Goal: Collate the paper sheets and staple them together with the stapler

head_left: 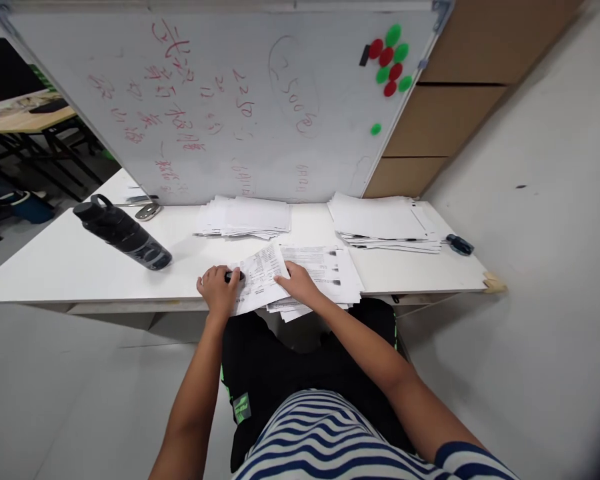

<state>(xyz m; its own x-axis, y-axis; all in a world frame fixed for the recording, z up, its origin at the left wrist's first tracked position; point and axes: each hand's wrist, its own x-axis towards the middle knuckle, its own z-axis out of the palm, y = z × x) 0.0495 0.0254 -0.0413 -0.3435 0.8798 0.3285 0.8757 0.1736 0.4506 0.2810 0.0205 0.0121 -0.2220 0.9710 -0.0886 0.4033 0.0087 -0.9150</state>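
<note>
My left hand (219, 288) is closed round a small black object (234, 275), perhaps a stapler or clip, at the left edge of a printed sheet (260, 277). My right hand (297, 282) lies on a pile of printed papers (325, 270) near the front edge of the white table (70, 267), its fingers pressing the tilted top sheet down.
Two more paper stacks lie at the back, one in the middle (245, 217) and one on the right (385, 223). A black bottle (123, 232) lies on the left. A whiteboard (220, 100) with magnets (391, 60) stands behind. A small dark-blue object (460, 245) sits far right.
</note>
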